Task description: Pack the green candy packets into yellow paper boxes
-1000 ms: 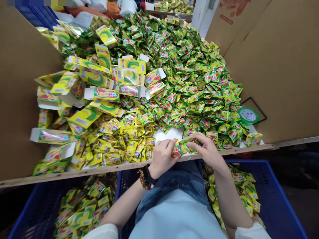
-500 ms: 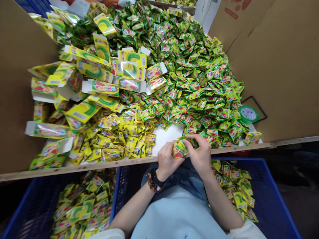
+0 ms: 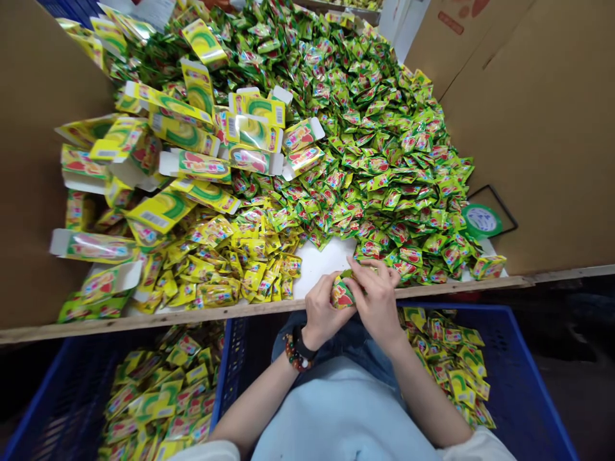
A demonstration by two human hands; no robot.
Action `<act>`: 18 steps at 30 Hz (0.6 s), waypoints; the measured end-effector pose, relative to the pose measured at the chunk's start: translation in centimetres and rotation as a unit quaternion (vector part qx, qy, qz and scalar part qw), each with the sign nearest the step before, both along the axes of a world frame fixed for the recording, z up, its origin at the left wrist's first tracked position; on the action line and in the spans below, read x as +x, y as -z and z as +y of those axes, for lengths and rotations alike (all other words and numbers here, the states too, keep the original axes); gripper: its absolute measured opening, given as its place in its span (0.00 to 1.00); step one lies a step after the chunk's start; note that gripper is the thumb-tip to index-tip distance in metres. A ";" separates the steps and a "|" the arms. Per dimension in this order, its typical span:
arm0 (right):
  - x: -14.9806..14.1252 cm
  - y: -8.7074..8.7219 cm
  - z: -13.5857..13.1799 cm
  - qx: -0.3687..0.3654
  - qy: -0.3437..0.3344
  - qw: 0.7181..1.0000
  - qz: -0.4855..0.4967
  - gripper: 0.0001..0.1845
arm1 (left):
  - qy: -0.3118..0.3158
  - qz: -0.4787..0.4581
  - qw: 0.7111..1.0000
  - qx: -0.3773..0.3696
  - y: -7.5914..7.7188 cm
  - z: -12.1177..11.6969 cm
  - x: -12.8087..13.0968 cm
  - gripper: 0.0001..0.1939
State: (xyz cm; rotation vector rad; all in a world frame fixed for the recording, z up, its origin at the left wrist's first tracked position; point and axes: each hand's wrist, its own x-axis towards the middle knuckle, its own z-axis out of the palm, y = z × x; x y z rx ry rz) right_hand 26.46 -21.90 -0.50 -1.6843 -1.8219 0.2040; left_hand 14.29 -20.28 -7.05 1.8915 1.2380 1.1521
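Note:
Over the wooden front edge of the table, my left hand [image 3: 323, 308] is wrapped round a small yellow-green carton [image 3: 341, 293] with a red fruit picture. My right hand [image 3: 377, 298] closes on the carton's right end, thumb against its side and fingers curled over the top. Those fingers hide the end of the carton, so what lies under them cannot be made out. Beyond the hands spreads a big heap of green candy sachets [image 3: 379, 160]. Left of them lie smaller yellow sachets [image 3: 250, 262] and a pile of yellow cartons with white flaps [image 3: 202, 165].
Cardboard walls [image 3: 542, 141] flank the table on both sides. By the right wall lies a roll of green tape [image 3: 480, 221]. Below the wooden edge [image 3: 192, 320] stand blue crates [image 3: 533, 378] holding many filled-looking yellow cartons [image 3: 168, 397].
My right hand has shifted slightly left and its fingers have folded over the carton's end. The green packaging that showed beneath them is now mostly covered. My left hand keeps its grip.

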 end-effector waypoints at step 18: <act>-0.9 3.1 -1.1 -0.062 0.038 0.919 0.388 0.36 | -0.037 0.010 0.991 0.131 1.3 -0.5 -0.1 0.26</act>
